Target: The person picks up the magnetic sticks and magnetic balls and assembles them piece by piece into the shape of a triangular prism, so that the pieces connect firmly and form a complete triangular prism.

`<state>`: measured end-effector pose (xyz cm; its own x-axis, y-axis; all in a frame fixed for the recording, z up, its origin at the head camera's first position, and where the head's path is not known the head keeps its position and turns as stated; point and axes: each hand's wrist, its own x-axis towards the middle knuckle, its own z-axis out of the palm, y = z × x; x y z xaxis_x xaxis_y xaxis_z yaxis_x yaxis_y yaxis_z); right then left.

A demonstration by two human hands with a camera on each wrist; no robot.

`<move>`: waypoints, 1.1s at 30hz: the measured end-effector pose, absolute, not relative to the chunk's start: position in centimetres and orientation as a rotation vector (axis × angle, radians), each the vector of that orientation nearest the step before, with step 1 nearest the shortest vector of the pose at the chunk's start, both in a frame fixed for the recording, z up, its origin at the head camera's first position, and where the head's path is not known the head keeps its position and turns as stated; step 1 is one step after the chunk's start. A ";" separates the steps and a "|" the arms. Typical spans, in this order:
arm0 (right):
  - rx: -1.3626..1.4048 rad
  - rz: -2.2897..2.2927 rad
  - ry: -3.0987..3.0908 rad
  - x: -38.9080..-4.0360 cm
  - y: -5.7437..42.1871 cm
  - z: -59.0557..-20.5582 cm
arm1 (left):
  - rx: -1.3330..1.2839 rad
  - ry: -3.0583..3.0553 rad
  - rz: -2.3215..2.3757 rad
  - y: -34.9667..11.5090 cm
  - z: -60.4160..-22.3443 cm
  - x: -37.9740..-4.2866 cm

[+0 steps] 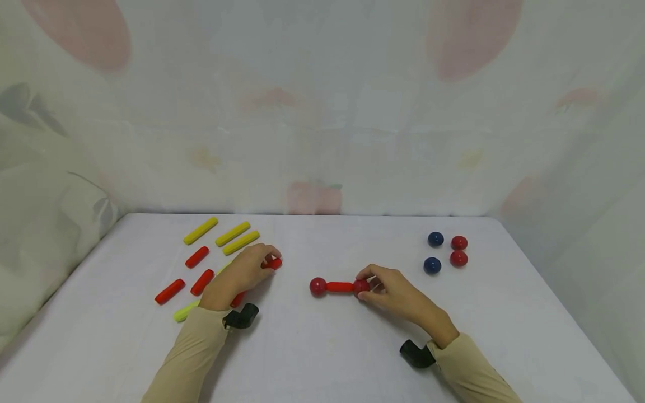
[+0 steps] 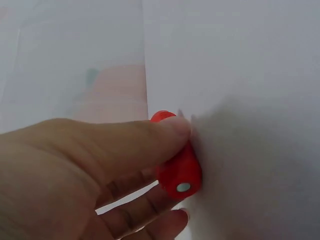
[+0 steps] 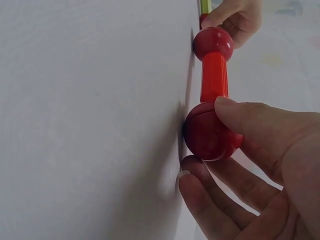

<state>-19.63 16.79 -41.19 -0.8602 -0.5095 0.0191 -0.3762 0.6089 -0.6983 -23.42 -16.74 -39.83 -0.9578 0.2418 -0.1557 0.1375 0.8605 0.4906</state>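
My left hand [image 1: 241,275] pinches a short red rod [image 2: 181,172] between thumb and fingers, low over the white table. A pale round spot shows on the rod's near end in the left wrist view. Right of centre, my right hand [image 1: 398,292] holds a red ball [image 3: 207,134] by thumb and fingertips. That ball is joined to one end of another red rod [image 1: 340,287]. On the rod's other end sits a second red ball [image 1: 318,287], between the two hands. Together they lie in a straight line, like a dumbbell.
Yellow rods [image 1: 241,242] and further red rods [image 1: 169,291] lie scattered on the left, some partly behind my left arm. Two blue balls [image 1: 432,266] and two red balls [image 1: 458,258] rest at the right rear. A printed cloth [image 1: 322,140] hangs behind the table.
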 end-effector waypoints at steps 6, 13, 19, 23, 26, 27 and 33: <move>-0.729 -1.066 2.666 -19.7 16.9 -41.2 | 0.270 2.814 0.654 -16.7 -39.7 -23.4; -0.700 -1.059 2.688 -19.9 17.4 -41.0 | 0.310 2.798 0.669 -16.2 -39.6 -23.1; -0.677 -1.064 2.705 -20.0 17.7 -41.1 | 0.346 2.771 0.718 -15.5 -39.4 -22.8; -0.661 -1.065 2.715 -20.1 17.8 -41.1 | 0.349 2.755 0.727 -15.0 -39.2 -22.7; -0.655 -1.074 2.718 -20.2 17.9 -41.1 | 0.388 2.754 0.731 -14.7 -39.2 -22.6; -0.653 -1.076 2.719 -20.2 17.9 -41.1 | 0.409 2.753 0.736 -14.6 -39.2 -22.6; -0.647 -1.086 2.720 -20.2 17.9 -41.2 | 0.488 2.761 0.756 -14.0 -39.3 -22.3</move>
<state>-20.23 17.87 -41.20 -0.8973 -0.4407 0.0266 -0.3378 0.6465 -0.6841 -22.35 -14.01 -39.32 -0.9163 0.3762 -0.1373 0.2538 0.8108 0.5275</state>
